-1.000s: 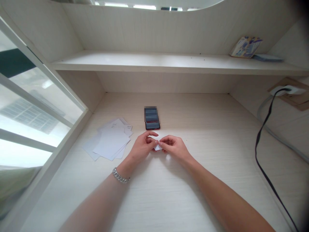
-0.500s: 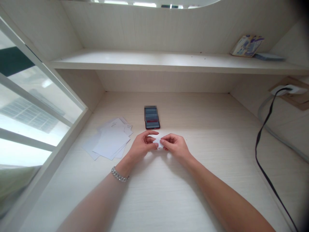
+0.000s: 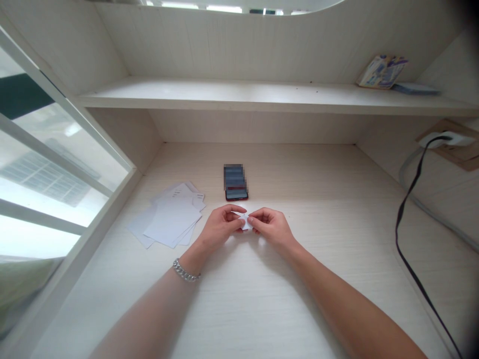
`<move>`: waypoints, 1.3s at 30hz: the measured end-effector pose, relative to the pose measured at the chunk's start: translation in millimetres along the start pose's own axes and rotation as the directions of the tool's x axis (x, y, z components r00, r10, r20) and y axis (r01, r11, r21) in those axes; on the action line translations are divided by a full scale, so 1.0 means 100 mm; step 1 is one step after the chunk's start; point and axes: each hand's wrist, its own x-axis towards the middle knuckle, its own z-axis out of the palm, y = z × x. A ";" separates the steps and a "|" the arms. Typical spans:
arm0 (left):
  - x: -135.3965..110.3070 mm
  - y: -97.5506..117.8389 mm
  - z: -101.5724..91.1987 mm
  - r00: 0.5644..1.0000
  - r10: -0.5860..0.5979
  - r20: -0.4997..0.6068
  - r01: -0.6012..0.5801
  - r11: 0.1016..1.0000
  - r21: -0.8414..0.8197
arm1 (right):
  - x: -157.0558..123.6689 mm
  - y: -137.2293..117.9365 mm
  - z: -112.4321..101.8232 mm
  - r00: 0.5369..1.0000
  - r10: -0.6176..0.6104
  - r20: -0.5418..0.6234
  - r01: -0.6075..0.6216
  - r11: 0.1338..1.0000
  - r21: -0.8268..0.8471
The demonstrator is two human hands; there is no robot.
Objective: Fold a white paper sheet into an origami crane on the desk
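Between my two hands is a small piece of white paper (image 3: 245, 223), pinched from both sides just above the desk. My left hand (image 3: 223, 223), with a silver chain bracelet at its wrist, is closed on the paper's left edge with thumb and fingers. Thumb and curled fingers of my right hand (image 3: 272, 224) grip the right edge. Much of the paper is hidden behind the fingertips, so its folds cannot be made out. Just beyond the hands lies a phone (image 3: 236, 182), its screen partly pixelated.
Several loose white sheets (image 3: 172, 214) lie in a fanned pile left of my hands. A shelf (image 3: 239, 94) runs across the back, bearing a colourful packet (image 3: 381, 71) at right. A black cable (image 3: 400, 214) hangs from the wall socket (image 3: 460, 139) on the right.
My hands stay in nearly the same place, still on the paper. The left fingertips seem slightly nearer the right ones, and the paper's visible outline has shifted a little.
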 end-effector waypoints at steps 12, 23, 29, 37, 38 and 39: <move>0.00 0.01 0.00 1.000 -0.019 0.006 0.019 0.997 -0.079 | 0.01 0.01 -0.01 1.000 -0.010 0.017 0.010 1.000 0.013; -0.02 0.03 0.00 1.000 -0.021 0.009 0.022 0.994 -0.105 | 0.01 0.00 -0.01 1.000 0.019 0.023 -0.021 0.997 0.072; -0.02 0.04 0.01 0.999 -0.043 0.016 0.046 0.974 -0.222 | 0.01 -0.01 0.00 0.999 0.032 0.008 -0.032 0.997 0.064; 0.00 -0.01 0.03 1.000 0.020 -0.001 -0.020 0.997 -0.081 | 0.00 0.02 0.01 1.000 -0.025 0.004 0.025 0.999 0.036; -0.01 -0.01 0.03 0.999 0.043 -0.008 -0.043 0.997 -0.057 | 0.00 0.02 0.01 0.999 -0.031 0.010 0.030 0.999 0.039; -0.01 -0.01 0.04 0.998 0.068 -0.014 -0.069 0.997 -0.029 | 0.00 0.02 0.01 0.999 -0.032 0.017 0.032 0.999 0.041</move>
